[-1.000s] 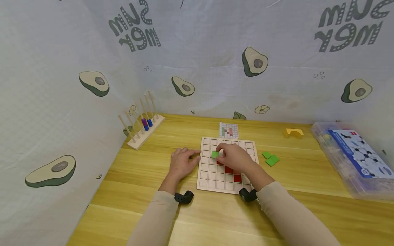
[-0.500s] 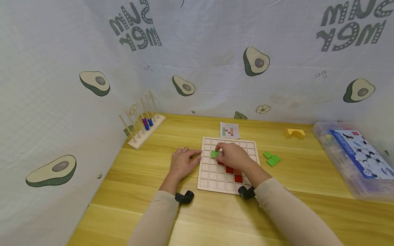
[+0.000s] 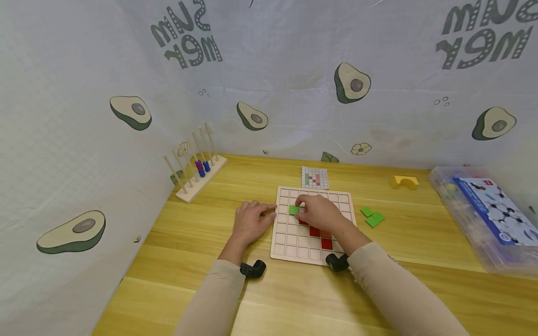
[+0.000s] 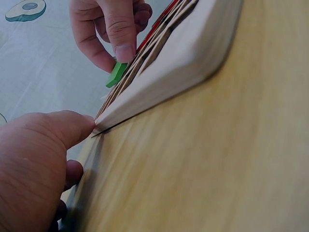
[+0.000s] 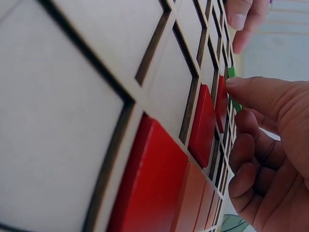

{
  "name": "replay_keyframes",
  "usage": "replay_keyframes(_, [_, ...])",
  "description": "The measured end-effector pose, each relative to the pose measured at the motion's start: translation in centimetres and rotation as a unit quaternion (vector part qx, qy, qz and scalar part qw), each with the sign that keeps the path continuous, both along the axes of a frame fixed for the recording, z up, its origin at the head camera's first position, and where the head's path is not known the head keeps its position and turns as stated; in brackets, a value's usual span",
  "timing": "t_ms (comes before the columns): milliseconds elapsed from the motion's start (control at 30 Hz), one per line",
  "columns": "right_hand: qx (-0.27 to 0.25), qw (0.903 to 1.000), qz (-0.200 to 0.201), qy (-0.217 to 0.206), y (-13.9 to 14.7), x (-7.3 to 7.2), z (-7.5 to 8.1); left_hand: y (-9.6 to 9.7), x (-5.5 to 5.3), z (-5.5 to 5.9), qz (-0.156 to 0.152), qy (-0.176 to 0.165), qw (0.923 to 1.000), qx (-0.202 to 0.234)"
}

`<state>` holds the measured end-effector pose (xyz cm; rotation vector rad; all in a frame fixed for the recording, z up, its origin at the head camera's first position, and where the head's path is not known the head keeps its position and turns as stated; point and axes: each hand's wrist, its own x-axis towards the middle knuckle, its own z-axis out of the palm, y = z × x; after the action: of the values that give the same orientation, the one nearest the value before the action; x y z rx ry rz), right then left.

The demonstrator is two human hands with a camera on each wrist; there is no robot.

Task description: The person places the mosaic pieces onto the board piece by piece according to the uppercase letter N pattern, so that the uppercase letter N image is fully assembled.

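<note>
My right hand [image 3: 322, 214] pinches a green square tile [image 4: 116, 74] between thumb and forefinger, over the upper left part of a wooden grid board [image 3: 291, 239]. In the left wrist view the tile stands tilted close over the grid slots. My left hand [image 3: 251, 221] rests at the board's left edge, its thumb and forefinger tips right at the rim. Red tiles [image 3: 326, 243] sit in grid cells running diagonally down to the right, partly hidden by the right hand. Orange tiles [image 5: 186, 193] show beside them in the right wrist view.
Several loose green tiles [image 3: 375, 219] lie right of the board. A printed pattern card [image 3: 315, 178] lies behind it. A pegged wooden rack [image 3: 206, 177] with beads stands at back left. A yellow arch block [image 3: 405, 182] and a clear plastic box [image 3: 470, 228] are at right.
The head view has shifted slightly, so the scene sits a little further right. Both hands keep their places at the board, the right still pinching the green tile.
</note>
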<state>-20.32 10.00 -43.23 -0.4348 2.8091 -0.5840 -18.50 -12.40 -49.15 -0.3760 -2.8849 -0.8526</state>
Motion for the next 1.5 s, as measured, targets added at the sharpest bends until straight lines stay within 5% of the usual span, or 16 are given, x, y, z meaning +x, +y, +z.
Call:
replay_keyframes(667, [0.006, 0.9999, -0.012, -0.004, 0.0, -0.2, -0.1, 0.2, 0.1, 0.3, 0.001, 0.003, 1.0000, 0.000])
replay_keyframes(1500, [-0.102, 0.9896, -0.098, -0.027, 8.2, 4.8, 0.9, 0.1, 0.0, 0.1, 0.003, 0.000, 1.0000, -0.001])
